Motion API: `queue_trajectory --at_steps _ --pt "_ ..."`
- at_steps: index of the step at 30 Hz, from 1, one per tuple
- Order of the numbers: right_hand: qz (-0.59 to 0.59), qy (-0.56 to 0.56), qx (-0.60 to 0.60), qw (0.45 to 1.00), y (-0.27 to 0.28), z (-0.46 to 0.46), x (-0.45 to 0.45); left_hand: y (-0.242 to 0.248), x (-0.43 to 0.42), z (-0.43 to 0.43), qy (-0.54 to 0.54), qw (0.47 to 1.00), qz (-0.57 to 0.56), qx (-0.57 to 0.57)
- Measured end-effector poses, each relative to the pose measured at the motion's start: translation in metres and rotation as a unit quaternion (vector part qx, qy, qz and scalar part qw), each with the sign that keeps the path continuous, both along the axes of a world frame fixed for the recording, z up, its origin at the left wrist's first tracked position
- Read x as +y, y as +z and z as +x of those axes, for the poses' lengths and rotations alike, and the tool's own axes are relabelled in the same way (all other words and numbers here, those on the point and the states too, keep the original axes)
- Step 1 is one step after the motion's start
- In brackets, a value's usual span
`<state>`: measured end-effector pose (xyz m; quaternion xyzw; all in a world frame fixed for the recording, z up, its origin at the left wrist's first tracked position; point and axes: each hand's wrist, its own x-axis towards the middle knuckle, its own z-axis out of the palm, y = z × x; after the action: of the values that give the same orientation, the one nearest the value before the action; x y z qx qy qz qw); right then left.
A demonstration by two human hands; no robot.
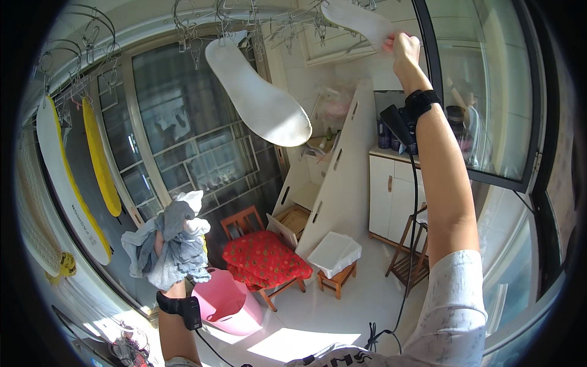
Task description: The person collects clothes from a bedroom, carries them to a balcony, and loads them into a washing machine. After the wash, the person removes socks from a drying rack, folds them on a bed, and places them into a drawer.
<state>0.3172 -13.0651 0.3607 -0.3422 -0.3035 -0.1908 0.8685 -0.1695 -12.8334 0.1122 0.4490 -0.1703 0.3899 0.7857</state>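
Up at the top right, my right hand [404, 51] grips the lower end of a white insole [355, 20]. The insole's other end reaches up among metal hanging clips [253, 30]. At the lower left, my left hand [159, 243] clutches a bunch of grey and white socks [176, 229], which cover most of its fingers. Another white insole [259, 94] hangs by its narrow end between my hands. Below and right of the socks stands a pink plastic bucket [250, 305]. Both wrists wear black straps with small devices.
A white insole with yellow edging [69, 183] and a yellow one [101, 160] hang at left. A wooden chair [243, 221] bears folded red fabric [263, 257]. A white plastic bin [337, 252] rests on a stool. A dark-framed window pane [486, 91] stands beside my right arm.
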Motion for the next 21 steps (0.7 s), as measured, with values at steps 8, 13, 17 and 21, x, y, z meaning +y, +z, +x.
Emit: queue_trajectory --at_steps 8,13,17,21 --pt "-0.159 -0.201 -0.123 0.959 0.021 0.023 0.075 -0.081 -0.036 -0.043 0.287 0.955 0.039 0.068" --pt "-0.051 0.160 -0.140 0.976 0.038 0.038 0.097 -0.102 -0.048 -0.068 0.264 0.940 -0.131 0.173" --pt "0.111 0.336 -0.082 0.932 0.026 0.060 0.120 -0.115 -0.051 -0.079 0.197 0.961 -0.155 0.121" --pt "0.163 0.359 -0.201 0.897 -0.056 0.056 0.168 -0.123 -0.054 -0.077 0.140 0.966 -0.211 0.054"
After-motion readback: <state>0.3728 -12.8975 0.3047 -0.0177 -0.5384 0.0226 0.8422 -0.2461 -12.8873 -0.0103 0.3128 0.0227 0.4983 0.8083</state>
